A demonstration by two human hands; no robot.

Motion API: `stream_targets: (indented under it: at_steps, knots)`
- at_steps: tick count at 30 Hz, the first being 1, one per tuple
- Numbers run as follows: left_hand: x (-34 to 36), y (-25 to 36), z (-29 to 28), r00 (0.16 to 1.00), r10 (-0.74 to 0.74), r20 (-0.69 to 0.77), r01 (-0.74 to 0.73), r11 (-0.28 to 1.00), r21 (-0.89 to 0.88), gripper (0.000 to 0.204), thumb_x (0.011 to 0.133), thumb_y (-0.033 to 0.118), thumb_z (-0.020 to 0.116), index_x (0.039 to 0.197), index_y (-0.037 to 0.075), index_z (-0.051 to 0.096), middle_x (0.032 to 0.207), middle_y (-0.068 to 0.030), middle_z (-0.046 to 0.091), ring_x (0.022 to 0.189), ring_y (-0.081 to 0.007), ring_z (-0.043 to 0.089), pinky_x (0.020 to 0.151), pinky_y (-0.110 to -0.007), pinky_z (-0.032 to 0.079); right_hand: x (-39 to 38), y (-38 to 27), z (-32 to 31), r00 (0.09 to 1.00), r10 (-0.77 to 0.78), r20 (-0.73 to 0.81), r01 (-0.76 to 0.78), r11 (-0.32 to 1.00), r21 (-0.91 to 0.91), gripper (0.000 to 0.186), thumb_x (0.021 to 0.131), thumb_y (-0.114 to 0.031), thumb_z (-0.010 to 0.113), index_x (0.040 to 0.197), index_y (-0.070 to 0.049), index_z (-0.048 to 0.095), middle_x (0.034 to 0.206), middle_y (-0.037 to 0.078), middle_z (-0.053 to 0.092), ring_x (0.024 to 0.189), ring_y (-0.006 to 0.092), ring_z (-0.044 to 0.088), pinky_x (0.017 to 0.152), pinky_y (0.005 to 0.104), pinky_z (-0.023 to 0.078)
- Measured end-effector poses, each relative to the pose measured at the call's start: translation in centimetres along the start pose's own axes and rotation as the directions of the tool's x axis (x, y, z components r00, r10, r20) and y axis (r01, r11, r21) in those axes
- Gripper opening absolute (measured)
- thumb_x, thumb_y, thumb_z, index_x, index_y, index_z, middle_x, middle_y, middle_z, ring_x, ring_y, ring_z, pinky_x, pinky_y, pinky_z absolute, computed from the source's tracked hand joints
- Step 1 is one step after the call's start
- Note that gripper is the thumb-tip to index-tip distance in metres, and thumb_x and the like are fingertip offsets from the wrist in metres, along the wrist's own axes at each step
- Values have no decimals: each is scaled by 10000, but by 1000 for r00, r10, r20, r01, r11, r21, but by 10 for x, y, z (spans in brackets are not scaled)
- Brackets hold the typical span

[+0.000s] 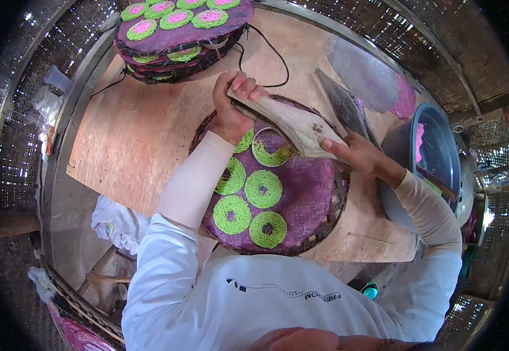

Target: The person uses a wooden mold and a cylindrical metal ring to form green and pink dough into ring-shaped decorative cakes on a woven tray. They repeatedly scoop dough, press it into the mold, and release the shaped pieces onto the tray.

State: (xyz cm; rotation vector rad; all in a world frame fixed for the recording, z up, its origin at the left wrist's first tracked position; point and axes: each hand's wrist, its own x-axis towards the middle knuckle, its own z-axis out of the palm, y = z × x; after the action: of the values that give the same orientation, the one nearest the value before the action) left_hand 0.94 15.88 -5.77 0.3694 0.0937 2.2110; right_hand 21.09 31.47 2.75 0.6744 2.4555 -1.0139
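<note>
Both my hands grip a pale cloth bag (286, 120): my left hand (234, 105) is wrapped round its upper left end, my right hand (363, 152) grips its right end. The bag's lower part is over a metal ring (255, 151) with loose green strands inside. The ring sits on a round woven tray (333, 228) lined with purple mesh (307, 199), among several lacy green rings (231, 216) with open centres.
A stack of round trays (181, 35) with pink-and-green rings is at the back left, near a black cord (286, 73). A flat dark board (342, 105) and a blue bucket (442, 134) with pink material stand right. White cloth (111, 222) lies left of the plywood table (114, 146).
</note>
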Motion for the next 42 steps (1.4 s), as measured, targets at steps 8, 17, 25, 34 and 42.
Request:
stream_targets:
  at_steps: [8,17,25,34,42]
  knots:
    - [6,27,3,999,21,49,-24,997,69,334,818,267,466,523,172,342,441,38,306,468,-129,344,524,-252,332,13,-14,14,993,-23,-119,-1,981,-195,812,710,-703,454,798,87,620,564,140,537,604,235,588,577,371,442]
    - [-25,39,13,985,70,-160,-59,995,76,339,812,273,477,519,176,338,442,39,302,473,-131,357,518,-252,335,15,-28,31,997,60,56,-50,985,-168,891,665,-787,390,703,70,629,561,172,540,597,270,583,572,418,443]
    - [-27,19,28,997,-21,-69,24,998,52,287,828,382,443,838,111,537,690,-20,479,772,-202,498,718,-327,403,-18,-18,14,998,33,-48,-36,997,-69,690,761,-658,457,611,8,554,494,43,469,470,123,476,442,301,388]
    - [-39,-13,53,989,-140,48,-34,101,994,567,629,148,751,1113,-2,496,1093,-103,567,1031,-174,528,863,-300,427,-17,-40,16,984,-176,-6,161,884,439,679,828,-612,400,920,23,623,760,46,599,674,117,537,608,266,428]
    - [-94,29,75,816,570,-94,-83,278,957,408,623,-56,680,1001,-22,531,942,-70,598,848,-150,574,751,-266,465,43,-6,98,750,-445,-489,430,890,-152,525,824,-434,515,1199,-68,489,1097,128,547,995,263,524,866,334,383]
